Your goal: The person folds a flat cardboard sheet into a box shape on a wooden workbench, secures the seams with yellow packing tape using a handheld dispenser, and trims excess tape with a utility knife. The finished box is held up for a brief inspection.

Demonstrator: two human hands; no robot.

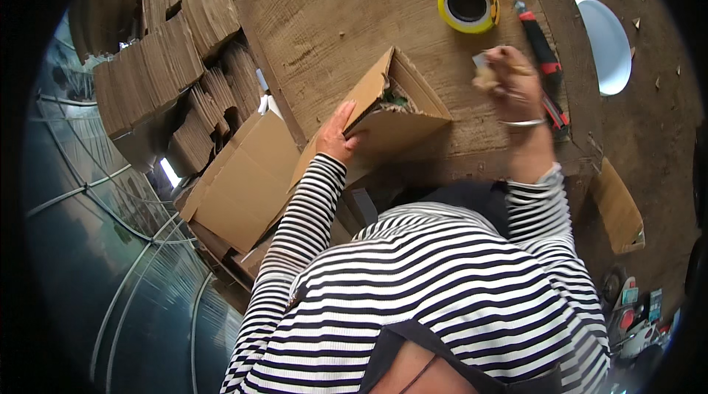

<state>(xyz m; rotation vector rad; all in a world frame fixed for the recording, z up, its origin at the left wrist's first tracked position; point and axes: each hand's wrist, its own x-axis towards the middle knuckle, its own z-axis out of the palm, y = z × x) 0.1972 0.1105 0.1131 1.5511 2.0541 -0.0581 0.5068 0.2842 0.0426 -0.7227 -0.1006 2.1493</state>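
My left hand (338, 136) grips the edge of a cardboard box (398, 130), thumb on one side and fingers on the other. The box is tilted on the near part of the wooden table (369, 3). Through its ragged opening, something dark green shows inside. To the right, apart from the box, my right hand (514, 84) is raised over the table and smeared by motion. Its fingers are closed around a small tan and white scrap (484, 77), too blurred to tell exactly. Red and black handled tools (540, 43) lie just beside that hand.
A yellow roll of tape (466, 6) in a dispenser lies at the table's far right. Stacks of flattened cardboard (158, 73) stand at the left, beside a loose cardboard sheet (247, 180). Beyond the table's right edge are a white, rounded object (606, 46) and a cardboard piece (616, 206).
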